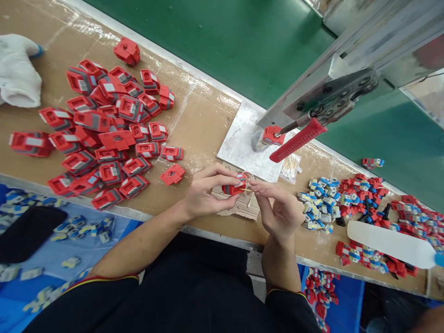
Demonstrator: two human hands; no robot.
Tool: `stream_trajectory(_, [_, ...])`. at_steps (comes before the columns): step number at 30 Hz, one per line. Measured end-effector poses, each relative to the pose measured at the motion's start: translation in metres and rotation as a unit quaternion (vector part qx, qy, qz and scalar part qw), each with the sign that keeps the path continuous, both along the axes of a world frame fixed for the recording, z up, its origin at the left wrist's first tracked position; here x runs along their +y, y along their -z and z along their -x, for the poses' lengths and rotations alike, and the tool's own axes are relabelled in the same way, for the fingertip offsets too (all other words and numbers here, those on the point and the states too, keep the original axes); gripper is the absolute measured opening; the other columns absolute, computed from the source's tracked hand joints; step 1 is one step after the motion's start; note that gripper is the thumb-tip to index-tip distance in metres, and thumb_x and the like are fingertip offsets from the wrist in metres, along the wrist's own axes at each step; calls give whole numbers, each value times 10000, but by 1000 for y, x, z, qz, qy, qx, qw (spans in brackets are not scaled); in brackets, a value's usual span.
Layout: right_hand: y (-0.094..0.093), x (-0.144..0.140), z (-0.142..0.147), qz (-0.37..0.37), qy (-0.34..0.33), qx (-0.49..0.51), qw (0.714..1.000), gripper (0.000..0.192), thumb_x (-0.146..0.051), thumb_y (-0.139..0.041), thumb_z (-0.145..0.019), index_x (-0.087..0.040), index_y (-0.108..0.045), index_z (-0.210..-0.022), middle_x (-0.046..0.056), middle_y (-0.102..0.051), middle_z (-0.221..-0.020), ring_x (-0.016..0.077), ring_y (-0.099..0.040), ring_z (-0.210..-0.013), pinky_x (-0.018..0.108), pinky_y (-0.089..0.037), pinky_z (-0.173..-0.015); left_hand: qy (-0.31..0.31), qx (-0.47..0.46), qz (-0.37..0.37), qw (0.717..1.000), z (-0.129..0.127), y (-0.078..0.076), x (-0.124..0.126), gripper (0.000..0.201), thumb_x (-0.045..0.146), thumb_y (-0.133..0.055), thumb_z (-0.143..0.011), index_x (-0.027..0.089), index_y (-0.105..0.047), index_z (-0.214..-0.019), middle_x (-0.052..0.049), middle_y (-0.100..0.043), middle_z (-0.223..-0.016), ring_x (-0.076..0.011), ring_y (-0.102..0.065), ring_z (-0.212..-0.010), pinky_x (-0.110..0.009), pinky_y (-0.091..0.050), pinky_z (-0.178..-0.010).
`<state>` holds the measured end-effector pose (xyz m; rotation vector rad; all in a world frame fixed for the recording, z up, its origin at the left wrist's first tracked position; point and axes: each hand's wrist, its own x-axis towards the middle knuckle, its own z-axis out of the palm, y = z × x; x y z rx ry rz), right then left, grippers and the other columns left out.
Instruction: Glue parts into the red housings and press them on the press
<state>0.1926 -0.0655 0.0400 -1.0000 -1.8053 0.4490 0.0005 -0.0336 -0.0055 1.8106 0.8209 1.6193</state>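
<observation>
My left hand [210, 190] grips a small red and grey plastic part [234, 187] between thumb and fingers, above a piece of cardboard [239, 210]. Close against that part, my right hand [279, 208] pinches a thin wooden cotton swab [247, 189]; its tip is hidden at the part. Just behind them is a small clear round container [248, 176], partly covered by the fingers. A bag of cotton swabs [290, 167] lies beyond my right hand. One loose red piece [172, 174] rests to the left of my left hand.
A toggle clamp with a red handle [298, 140] presses on a red part [272, 135] over a metal plate [239, 143]. Red parts [114, 138] pile up on the left. Blue-white pieces [321, 203], red pieces and a white bottle [391, 243] sit right. A white glove [19, 71] lies far left.
</observation>
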Motion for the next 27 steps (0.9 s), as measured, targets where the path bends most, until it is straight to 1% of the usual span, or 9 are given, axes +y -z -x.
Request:
stream_trajectory(3, [-4,1,0,-24,1,4,1000,352,-11,-674,-926,-277,-703,-1153,29,-835,-949,242,-837,-930,407,-732,-799,-2,4,3,1000,0,1,0,263,146,-829,-794,232,-793,-1039,-44,-786,-978,-151,-758,-812,-260,-653,-715])
stream_trajectory(7, [-7,0,7,-31,-23,11,999,371,14,-677,-912,-259,-707,-1161,29,-832,-912,241,-837,-939,385,-723,-785,-2,2,3,1000,0,2,1,277,141,-812,-787,231,-792,-1048,-45,-783,-983,-155,-759,-820,-264,-654,-722])
stream_trajectory(11, [-9,0,10,-28,-26,-10,999,335,8,-679,-912,-243,-715,-1130,32,-834,-902,239,-840,-934,359,-712,-771,0,0,0,1000,0,2,0,293,98,-796,-773,217,-779,-1041,-42,-777,-983,-147,-760,-814,-247,-647,-718])
stream_trajectory(14, [-10,1,7,-41,-25,-32,998,329,10,-679,-910,-236,-711,-1126,33,-837,-910,232,-840,-920,348,-705,-763,-4,3,0,1000,0,1,0,300,88,-797,-771,219,-773,-1041,-40,-775,-989,-146,-761,-815,-248,-647,-716])
stream_trajectory(20, [-13,2,1,-73,8,-78,994,354,8,-694,-898,-233,-716,-1156,52,-843,-946,231,-836,-909,347,-687,-748,-8,8,-2,1000,1,-1,1,266,100,-808,-797,216,-769,-1032,-36,-770,-965,-139,-759,-801,-242,-650,-719])
stream_trajectory(25, [-15,-1,7,-69,-27,-85,994,303,-26,-653,-935,-252,-709,-1127,23,-836,-903,228,-830,-924,356,-684,-755,-4,20,-6,1000,2,0,1,255,124,-815,-793,212,-766,-1027,-44,-768,-984,-149,-765,-819,-253,-654,-732])
stream_trajectory(27, [-16,-1,6,-75,-22,-103,992,294,-18,-654,-934,-244,-702,-1115,24,-831,-897,221,-824,-921,349,-677,-750,-5,17,-7,1000,2,0,0,250,120,-816,-794,207,-766,-1023,-46,-766,-979,-144,-763,-816,-245,-651,-733])
